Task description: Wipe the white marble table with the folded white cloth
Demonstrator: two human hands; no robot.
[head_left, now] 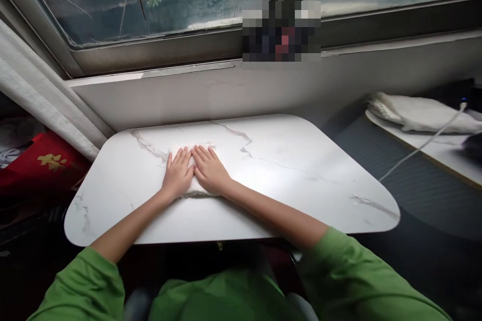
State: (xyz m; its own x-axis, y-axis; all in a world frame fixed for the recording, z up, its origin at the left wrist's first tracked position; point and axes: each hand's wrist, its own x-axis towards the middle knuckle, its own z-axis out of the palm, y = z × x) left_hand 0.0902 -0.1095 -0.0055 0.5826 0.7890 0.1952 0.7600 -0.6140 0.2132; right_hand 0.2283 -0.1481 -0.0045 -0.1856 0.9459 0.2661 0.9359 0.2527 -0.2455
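The left hand point(178, 174) and right hand point(210, 170) lie flat on the white cloth point(197, 190), grip released; I'd press evenly.

Red item point(22, 175) | gold character-like marking point(51, 161) | unreadable | no other text legible

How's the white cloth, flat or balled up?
Flat: white cloth lies low on the table under left hand and right hand; layering, cannot tell.

White cloth point(193, 189), pressed flat beneath the left hand point(177, 173) and right hand point(211, 169), near edge exposed between them.
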